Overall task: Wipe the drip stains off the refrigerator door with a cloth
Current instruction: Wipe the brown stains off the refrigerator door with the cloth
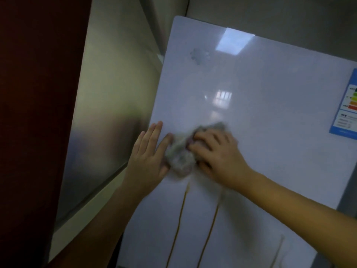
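Refrigerator door (251, 132): white, glossy, with a person's two hands near its left edge. Right hand (218, 153) lies fingers-down on a crumpled grey cloth (180, 157), pressing it to the door; grip closed loosely over the cloth's right part, exact finger curl blurred. Left hand (148, 151) is flat and open on the door, holding nothing, thumb touching the cloth's left side.

Drip stains (181, 215): thin brownish vertical lines starting just below the cloth and running down the door. A fainter one lies lower, to the right of the right forearm. A grey smudge (200, 55) sits well above the hands.

Risks, judged:
- Cloth is bunched, so contact is small; a downward pass may miss a line or smear it sideways.
- Strokes upward or across would leave the long lower lines untouched.
- Loose hold could let the cloth slip from under the fingers.
- Wiping rightward could snag the blue label (345, 105) at the door's right edge.
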Motion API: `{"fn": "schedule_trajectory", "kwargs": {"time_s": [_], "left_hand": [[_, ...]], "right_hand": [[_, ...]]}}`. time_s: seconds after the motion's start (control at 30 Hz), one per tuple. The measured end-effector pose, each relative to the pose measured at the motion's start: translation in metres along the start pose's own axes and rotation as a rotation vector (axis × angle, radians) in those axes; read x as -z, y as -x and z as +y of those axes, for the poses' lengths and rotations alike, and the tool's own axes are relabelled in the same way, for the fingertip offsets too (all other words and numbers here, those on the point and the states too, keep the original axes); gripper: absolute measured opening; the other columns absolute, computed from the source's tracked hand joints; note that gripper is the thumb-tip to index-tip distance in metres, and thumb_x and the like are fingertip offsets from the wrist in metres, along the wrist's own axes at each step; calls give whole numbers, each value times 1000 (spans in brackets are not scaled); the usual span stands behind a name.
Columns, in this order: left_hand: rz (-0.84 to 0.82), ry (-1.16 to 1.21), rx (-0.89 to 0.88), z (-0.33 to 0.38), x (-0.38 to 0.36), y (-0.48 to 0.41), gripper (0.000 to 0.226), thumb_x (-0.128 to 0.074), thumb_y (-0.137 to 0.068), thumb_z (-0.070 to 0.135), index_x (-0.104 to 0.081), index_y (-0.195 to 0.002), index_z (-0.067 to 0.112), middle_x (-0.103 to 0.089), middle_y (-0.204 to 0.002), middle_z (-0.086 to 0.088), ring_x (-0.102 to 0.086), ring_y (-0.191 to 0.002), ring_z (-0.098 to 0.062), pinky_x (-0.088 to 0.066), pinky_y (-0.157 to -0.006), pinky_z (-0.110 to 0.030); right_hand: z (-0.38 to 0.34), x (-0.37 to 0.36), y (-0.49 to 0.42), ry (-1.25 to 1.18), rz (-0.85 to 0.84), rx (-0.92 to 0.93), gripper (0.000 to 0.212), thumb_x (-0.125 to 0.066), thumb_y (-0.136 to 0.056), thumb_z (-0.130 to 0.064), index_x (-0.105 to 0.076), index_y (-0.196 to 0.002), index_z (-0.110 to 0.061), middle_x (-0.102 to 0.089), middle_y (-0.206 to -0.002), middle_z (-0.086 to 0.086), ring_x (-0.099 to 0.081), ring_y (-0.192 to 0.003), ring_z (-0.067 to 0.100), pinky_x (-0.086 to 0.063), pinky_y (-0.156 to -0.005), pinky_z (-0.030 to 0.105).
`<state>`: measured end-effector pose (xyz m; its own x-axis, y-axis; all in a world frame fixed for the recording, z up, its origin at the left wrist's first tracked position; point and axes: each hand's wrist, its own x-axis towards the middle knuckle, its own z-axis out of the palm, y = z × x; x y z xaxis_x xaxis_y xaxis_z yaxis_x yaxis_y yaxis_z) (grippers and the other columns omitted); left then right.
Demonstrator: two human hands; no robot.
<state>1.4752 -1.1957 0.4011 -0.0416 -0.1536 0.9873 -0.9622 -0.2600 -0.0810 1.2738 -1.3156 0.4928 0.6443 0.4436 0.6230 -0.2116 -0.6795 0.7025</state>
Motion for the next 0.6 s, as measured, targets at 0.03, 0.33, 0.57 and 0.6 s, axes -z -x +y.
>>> {"fn": "schedule_trajectory", "kwargs": {"time_s": [0.03, 0.33, 0.57, 0.6], "left_hand": [[3, -5, 22, 0, 1, 11, 60, -52, -93, 25, -49, -149, 5, -33, -162, -24, -31, -151, -38, -30, -122, -53], [-76, -10, 49, 0, -2, 64, 60, -46, -104, 40, -45, -151, 3, -34, -162, -21, -31, -152, -34, -36, -120, -41], [-83, 14, 29, 0, -4, 67, 64, -62, -97, 25, -41, -152, 0, -31, -162, -25, -30, -152, -39, -42, -116, -50], [-72, 9, 29, 1, -4, 67, 60, -54, -101, 29, -42, -151, -1, -32, -162, -25, -30, -152, -39, -41, -117, -49]], "right_hand": [[-9, -5, 10, -30, -40, 91, 34, -69, -86, -27, -71, -119, -20, -64, -129, 13, -56, -115, 34, -40, -90, 42], [22, 9, -25, 5, 92, -243, 46, -74, -79, -29, -70, -124, -18, -62, -127, 12, -56, -111, 38, -38, -94, 44], [-34, -20, 35, -91, -142, 186, 32, -67, -96, -33, -69, -125, -21, -64, -128, 12, -55, -113, 33, -43, -90, 42], [-29, -16, 36, -98, -136, 173, 32, -65, -97, -36, -69, -125, -21, -64, -127, 11, -55, -112, 32, -43, -89, 42]]}}
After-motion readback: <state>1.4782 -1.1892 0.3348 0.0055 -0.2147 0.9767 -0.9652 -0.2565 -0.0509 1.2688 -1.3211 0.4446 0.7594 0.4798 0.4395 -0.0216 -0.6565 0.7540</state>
